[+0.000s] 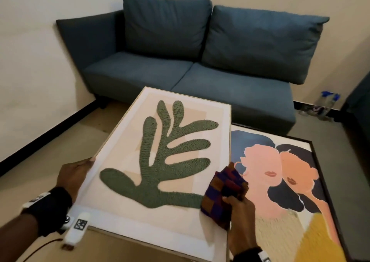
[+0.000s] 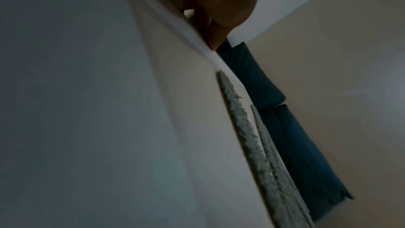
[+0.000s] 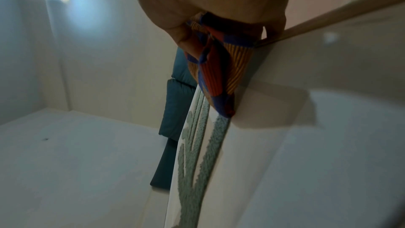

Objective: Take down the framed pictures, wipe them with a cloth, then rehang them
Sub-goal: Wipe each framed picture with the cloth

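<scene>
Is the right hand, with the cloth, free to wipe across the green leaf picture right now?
Probably yes. The right hand grips the cloth right at the leaf picture, nothing lies on its face, and the left hand only holds its left edge.

**Two framed pictures down, cloth bunched on the leaf one**

The leaf picture, in a pale wood frame with a white mat and a green textured plant shape, is sitting tilted, its right edge overlapping the portrait picture. That one's dark-framed, showing two peach faces with dark hair, and is lying flat. The checkered cloth, in red, blue and orange, is resting crumpled on the leaf picture's lower right.
</scene>
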